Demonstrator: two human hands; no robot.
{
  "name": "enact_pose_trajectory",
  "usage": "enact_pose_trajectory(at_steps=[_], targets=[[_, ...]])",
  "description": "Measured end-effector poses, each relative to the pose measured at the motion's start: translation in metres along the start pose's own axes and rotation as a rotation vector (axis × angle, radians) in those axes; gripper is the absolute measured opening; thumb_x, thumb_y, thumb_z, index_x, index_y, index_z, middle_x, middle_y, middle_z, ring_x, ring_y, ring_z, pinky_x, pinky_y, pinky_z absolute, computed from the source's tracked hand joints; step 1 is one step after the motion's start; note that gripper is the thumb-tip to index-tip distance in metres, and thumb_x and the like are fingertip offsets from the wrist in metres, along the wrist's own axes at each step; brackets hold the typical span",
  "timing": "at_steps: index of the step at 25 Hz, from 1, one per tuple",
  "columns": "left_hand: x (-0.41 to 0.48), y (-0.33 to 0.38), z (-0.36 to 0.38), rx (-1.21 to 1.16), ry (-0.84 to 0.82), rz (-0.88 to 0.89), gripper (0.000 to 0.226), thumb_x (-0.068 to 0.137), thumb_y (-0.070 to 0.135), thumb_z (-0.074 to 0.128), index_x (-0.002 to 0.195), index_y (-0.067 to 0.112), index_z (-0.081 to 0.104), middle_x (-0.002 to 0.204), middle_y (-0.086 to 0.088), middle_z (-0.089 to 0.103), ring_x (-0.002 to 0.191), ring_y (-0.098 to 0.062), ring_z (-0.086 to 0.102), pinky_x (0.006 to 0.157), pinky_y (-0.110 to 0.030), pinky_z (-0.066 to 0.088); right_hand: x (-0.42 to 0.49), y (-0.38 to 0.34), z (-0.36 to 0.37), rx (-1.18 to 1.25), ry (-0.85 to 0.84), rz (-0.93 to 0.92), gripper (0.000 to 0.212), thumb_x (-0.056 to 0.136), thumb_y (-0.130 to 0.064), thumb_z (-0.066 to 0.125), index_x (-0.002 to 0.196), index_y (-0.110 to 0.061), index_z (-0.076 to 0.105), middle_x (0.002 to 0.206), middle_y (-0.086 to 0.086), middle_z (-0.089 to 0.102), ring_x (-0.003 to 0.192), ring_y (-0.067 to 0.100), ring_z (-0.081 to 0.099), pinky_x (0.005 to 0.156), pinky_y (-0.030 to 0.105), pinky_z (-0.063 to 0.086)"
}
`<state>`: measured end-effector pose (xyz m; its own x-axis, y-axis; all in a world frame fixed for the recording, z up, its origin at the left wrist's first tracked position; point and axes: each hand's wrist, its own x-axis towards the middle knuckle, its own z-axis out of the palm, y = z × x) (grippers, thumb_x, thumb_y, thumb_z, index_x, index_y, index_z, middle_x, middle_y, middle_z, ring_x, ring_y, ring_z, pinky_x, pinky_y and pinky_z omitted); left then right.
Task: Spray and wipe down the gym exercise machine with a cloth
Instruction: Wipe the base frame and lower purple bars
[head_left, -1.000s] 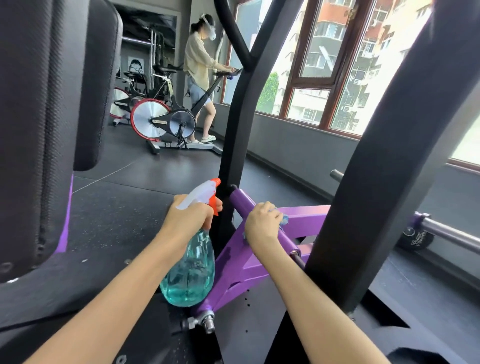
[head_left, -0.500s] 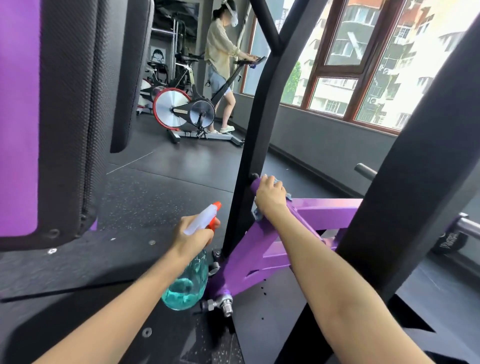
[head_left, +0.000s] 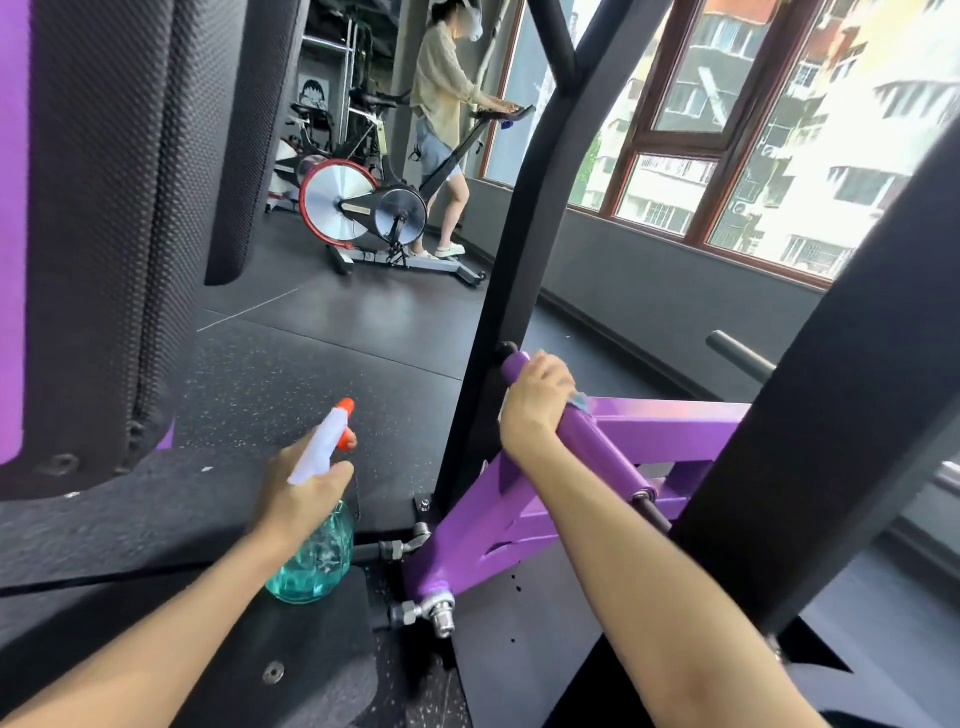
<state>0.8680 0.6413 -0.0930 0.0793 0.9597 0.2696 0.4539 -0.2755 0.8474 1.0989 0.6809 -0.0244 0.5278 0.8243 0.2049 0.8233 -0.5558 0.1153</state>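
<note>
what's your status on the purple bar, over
Left hand grips spray bottle, held low. Right hand wraps cloth round purple bar, near its top end. Black post close beside that end.

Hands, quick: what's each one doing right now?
Left hand: grips the spray bottle by its neck.
Right hand: fingers curled round the cloth on the purple bar.

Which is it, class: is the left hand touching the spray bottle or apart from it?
Touching. The head view shows the left hand gripping the spray bottle, fingers curled round its neck below the white head.
</note>
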Motion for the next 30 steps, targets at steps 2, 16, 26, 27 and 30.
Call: enact_pose_trajectory(at_steps=[2,16,26,27,30], targets=[[-0.001,-0.002,0.001,0.043,0.016,0.013,0.049,0.083,0.002,0.053,0.124,0.029,0.053,0.09,0.01,0.06,0.067,-0.017,0.049,0.071,-0.029,0.038,-0.01,0.004,-0.008,0.043,-0.024,0.087,0.048,0.1,-0.015,0.034,0.138,0.012,0.02,0.133,0.028,0.035,0.121,0.04,0.043,0.101,0.048,0.041],[-0.007,-0.002,0.007,0.037,0.072,0.016,0.049,0.083,0.004,0.052,0.123,0.034,0.051,0.101,0.013,0.062,0.081,-0.023,0.054,0.077,-0.027,0.036,-0.078,0.022,0.104,-0.179,0.388,-0.647,0.045,0.087,-0.01,0.059,0.131,-0.006,0.051,0.143,0.016,0.041,0.137,0.034,0.032,0.115,0.043,0.024],[-0.011,-0.008,0.005,-0.032,0.062,0.058,0.055,0.085,0.005,0.05,0.126,0.041,0.049,0.103,0.012,0.061,0.072,-0.021,0.05,0.08,-0.033,0.042,-0.086,0.021,0.125,-0.011,0.379,-0.669,0.059,0.054,-0.008,0.083,0.111,-0.006,0.07,0.122,0.013,0.064,0.117,0.03,0.058,0.104,0.042,0.039],[-0.011,-0.009,0.005,-0.036,0.061,0.059,0.054,0.085,0.005,0.05,0.124,0.043,0.048,0.103,0.013,0.061,0.072,-0.021,0.05,0.081,-0.034,0.043,-0.1,0.019,0.143,-0.032,0.355,-0.801,0.05,0.056,-0.013,0.081,0.105,-0.013,0.073,0.116,0.007,0.067,0.114,0.026,0.061,0.102,0.037,0.043],[-0.014,-0.007,0.005,-0.029,0.027,0.076,0.056,0.085,0.007,0.049,0.127,0.044,0.045,0.103,0.014,0.06,0.075,-0.02,0.051,0.082,-0.034,0.042,-0.149,0.02,0.163,0.325,0.501,-0.816,0.038,0.082,-0.011,0.047,0.115,-0.018,0.067,0.123,0.0,0.061,0.117,0.016,0.055,0.103,0.026,0.037]])
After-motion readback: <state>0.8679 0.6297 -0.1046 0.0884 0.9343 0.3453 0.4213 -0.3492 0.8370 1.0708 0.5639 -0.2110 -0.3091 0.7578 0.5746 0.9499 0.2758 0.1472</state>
